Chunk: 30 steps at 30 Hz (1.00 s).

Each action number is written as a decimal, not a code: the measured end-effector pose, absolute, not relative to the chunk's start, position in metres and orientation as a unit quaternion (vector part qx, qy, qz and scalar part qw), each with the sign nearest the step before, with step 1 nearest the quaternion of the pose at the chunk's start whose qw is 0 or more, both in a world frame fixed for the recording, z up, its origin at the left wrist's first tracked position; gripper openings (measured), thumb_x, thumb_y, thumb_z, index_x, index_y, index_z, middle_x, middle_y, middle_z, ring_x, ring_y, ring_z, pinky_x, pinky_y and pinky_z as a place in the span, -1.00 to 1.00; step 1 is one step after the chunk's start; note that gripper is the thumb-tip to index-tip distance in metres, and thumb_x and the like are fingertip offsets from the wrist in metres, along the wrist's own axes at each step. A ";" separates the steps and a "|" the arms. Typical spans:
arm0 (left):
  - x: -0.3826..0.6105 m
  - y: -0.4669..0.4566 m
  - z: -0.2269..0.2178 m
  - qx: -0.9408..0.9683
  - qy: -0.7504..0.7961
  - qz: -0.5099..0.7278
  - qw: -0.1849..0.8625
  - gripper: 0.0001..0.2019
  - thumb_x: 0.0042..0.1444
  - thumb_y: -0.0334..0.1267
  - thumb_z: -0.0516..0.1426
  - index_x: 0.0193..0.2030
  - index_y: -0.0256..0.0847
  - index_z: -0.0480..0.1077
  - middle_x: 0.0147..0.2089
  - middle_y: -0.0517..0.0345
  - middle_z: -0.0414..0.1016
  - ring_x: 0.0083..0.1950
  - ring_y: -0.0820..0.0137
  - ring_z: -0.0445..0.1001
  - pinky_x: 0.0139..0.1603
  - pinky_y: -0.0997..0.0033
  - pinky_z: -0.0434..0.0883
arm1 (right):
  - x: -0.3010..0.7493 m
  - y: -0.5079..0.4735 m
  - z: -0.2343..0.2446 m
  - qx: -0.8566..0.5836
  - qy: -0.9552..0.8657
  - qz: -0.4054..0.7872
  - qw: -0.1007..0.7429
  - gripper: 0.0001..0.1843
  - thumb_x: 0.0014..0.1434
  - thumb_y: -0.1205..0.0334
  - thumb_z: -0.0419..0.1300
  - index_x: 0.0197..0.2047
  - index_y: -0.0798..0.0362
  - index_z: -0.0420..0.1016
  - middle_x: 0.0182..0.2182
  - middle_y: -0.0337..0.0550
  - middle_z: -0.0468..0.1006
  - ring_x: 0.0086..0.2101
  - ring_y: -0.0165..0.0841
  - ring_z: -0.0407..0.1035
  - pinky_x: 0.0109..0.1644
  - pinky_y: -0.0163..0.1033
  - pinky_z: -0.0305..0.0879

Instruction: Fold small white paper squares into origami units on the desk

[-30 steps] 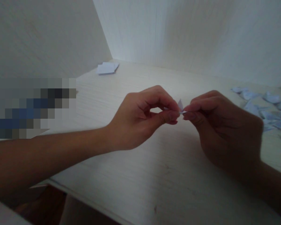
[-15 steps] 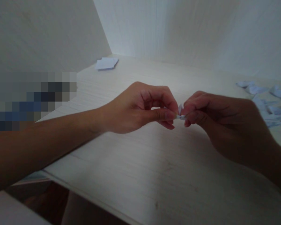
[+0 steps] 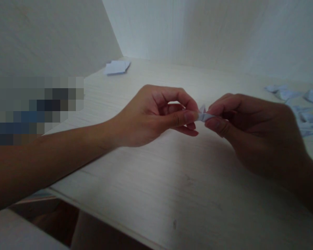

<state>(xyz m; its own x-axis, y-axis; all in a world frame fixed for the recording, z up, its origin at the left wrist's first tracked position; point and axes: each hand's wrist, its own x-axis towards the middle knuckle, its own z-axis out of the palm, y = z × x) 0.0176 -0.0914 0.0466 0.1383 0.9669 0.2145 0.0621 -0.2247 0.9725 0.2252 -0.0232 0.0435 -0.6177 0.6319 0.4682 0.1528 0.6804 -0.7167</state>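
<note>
A tiny folded piece of pale paper [image 3: 203, 114] is held above the light wooden desk [image 3: 156, 180], between both hands. My left hand [image 3: 156, 116] pinches its left end between thumb and forefinger, the other fingers curled under. My right hand [image 3: 253, 132] pinches its right end with thumb and fingertips. Most of the paper is hidden between the fingertips; only a small point shows.
Several small folded pale-blue paper pieces [image 3: 299, 107] lie scattered at the right of the desk. A flat stack of white paper [image 3: 116, 67] lies in the far left corner by the wall panels. The desk's front edge runs low in view; a blurred patch covers the left.
Both hands have stayed pinched on the paper piece, turning it slightly; more of it now shows between the fingertips. The view has shifted a little.
</note>
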 end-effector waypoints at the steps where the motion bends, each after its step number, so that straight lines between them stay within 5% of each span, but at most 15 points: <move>1: 0.018 -0.092 0.047 0.602 0.424 0.499 0.458 -0.95 0.20 -0.43 0.28 -0.27 -0.24 0.53 -0.27 0.27 0.56 -0.21 0.40 0.66 -0.03 0.28 0.71 | 0.226 -0.023 0.044 -0.230 -0.839 0.331 0.366 -0.94 0.24 0.22 0.38 -0.28 -0.05 0.61 -0.41 -0.33 0.59 -0.44 -0.44 0.39 -0.39 -0.29 0.32; 9: 0.014 -0.092 0.052 0.626 0.412 0.455 0.480 -0.93 0.17 -0.44 0.30 -0.29 -0.21 0.56 -0.30 0.29 0.58 -0.22 0.42 0.65 -0.05 0.30 0.70 | 0.229 -0.017 0.053 -0.176 -0.847 0.399 0.304 -0.88 0.32 0.15 0.31 -0.29 -0.09 0.62 -0.37 -0.37 0.60 -0.35 -0.44 0.45 -0.19 -0.30 0.41; 19: 0.000 -0.088 0.059 0.704 0.386 0.340 0.490 -0.90 0.13 -0.47 0.33 -0.29 -0.19 0.63 -0.25 0.15 0.63 -0.25 0.34 0.68 -0.17 0.43 0.68 | 0.230 -0.022 0.060 -0.144 -0.887 0.387 0.206 -0.84 0.34 0.20 0.27 -0.29 -0.06 0.64 -0.36 -0.31 0.63 -0.41 -0.41 0.42 -0.27 -0.27 0.37; 25: 0.000 -0.088 0.055 0.655 0.385 0.401 0.511 -0.88 0.18 -0.51 0.26 -0.27 -0.25 0.61 -0.25 0.14 0.59 -0.21 0.33 0.68 -0.16 0.37 0.69 | 0.230 -0.025 0.054 -0.193 -0.864 0.361 0.291 -0.92 0.28 0.21 0.35 -0.30 -0.09 0.63 -0.40 -0.37 0.60 -0.42 -0.45 0.42 -0.33 -0.32 0.35; 30: 0.002 -0.088 0.051 0.640 0.377 0.395 0.541 -0.91 0.17 -0.49 0.29 -0.26 -0.25 0.62 -0.26 0.15 0.57 -0.21 0.31 0.67 -0.16 0.36 0.70 | 0.232 -0.024 0.057 -0.177 -0.868 0.388 0.256 -0.88 0.29 0.19 0.33 -0.32 -0.08 0.63 -0.46 -0.36 0.56 -0.47 -0.45 0.38 -0.29 -0.30 0.37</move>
